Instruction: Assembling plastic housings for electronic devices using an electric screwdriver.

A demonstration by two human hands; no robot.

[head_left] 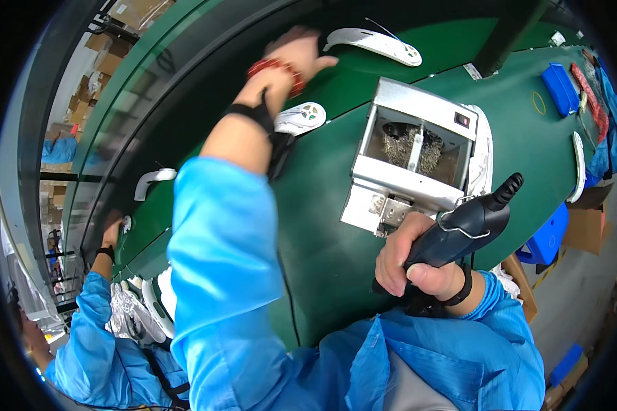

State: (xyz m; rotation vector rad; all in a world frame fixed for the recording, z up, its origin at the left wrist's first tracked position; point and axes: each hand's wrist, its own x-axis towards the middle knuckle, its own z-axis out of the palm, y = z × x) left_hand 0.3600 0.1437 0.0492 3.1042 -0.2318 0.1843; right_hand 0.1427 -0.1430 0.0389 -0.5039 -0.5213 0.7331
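Head view, right hand (411,264) gripping screwdriver (463,229)

Long green bench top (322,240), curving with the lens. Just ahead of the right hand's fingers (391,264) sits a square grey metal feeder box (397,185), open-topped, small screws inside. A white oval plastic shell (300,118) lies beneath the left wrist; a longer white curved shell (373,44) lies just beyond the left hand's fingers (315,61). A blue plastic bin (561,88) sits well off to the right.
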